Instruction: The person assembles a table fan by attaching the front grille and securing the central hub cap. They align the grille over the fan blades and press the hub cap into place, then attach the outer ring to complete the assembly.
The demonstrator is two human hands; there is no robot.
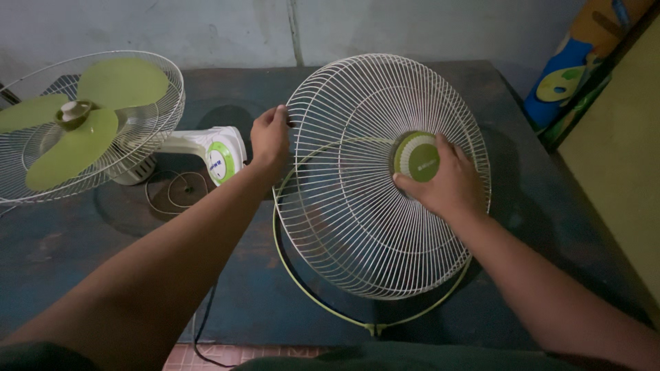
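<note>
Front fan guard (357, 206) stands tilted on the dark table (522, 199), right of centre, face toward the camera. Left hand (269, 137) is closed on its far-left rim; right hand (447, 182) lies over the green hub cap (414, 156), fingers curled, thumb on its lower edge. Loose green rim ring (302, 292) hangs low around the guard. Fan (82, 127) with green blades lies far left, well apart, partly cut off. Guard's base contact is hard to make out

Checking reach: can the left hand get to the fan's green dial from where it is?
Probably yes: the left hand grips the loose grille's rim, the green dial lies just beside it, nothing between.
</note>
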